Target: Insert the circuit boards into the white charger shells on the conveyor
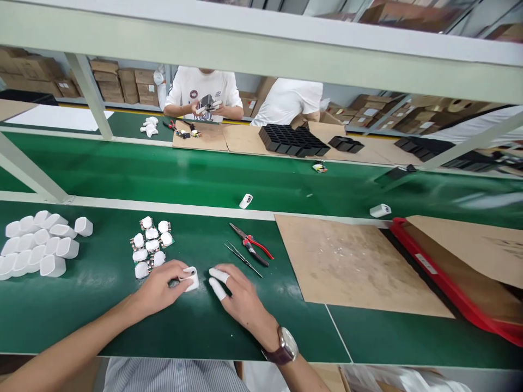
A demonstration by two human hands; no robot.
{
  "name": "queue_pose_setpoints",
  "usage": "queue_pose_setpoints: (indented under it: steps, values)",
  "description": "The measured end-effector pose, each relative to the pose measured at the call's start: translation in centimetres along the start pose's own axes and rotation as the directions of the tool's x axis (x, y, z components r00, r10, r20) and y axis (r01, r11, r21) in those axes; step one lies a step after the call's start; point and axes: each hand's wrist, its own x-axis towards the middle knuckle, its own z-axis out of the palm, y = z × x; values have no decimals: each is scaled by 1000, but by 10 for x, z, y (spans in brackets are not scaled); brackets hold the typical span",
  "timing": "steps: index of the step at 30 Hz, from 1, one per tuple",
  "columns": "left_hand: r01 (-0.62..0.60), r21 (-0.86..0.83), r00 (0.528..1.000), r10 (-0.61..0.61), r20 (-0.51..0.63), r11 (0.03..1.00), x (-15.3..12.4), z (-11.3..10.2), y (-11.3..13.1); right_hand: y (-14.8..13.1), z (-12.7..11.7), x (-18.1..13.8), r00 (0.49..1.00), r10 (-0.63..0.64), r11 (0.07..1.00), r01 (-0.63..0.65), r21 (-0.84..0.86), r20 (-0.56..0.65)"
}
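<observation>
My left hand (161, 288) rests on the green mat and pinches a small white plastic shell (190, 279) between thumb and fingers. My right hand (241, 296) lies flat beside it, fingers stretched out, with white finger cots (218, 283) on two fingertips; it holds nothing and sits a little right of the shell. Just beyond my left hand lies a cluster of small circuit boards with white caps (151, 246). A watch is on my right wrist.
A pile of white shells (41, 244) lies far left. Tweezers (242, 259) and red-handled pliers (251, 245) lie ahead. A brown board (351, 267) and red tray (449, 283) lie right. Two white parts ride the belt (245, 179). Two people work opposite near black trays (292, 140).
</observation>
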Motion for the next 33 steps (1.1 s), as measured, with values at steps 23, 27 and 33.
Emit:
queue_pose_setpoints:
  steps: [23, 27, 33]
  values:
    - [291, 471, 904, -78, -421, 833, 143, -181, -44, -8, 45, 57, 952, -158, 984, 172, -34, 261]
    - [369, 567, 892, -111, -437, 736, 163, -216, -60, -1, 58, 91, 969, -151, 975, 179, -132, 196]
    - [350, 683, 922, -105, -373, 642, 96, -243, -38, 4, 75, 125, 920, -293, 929, 338, -149, 260]
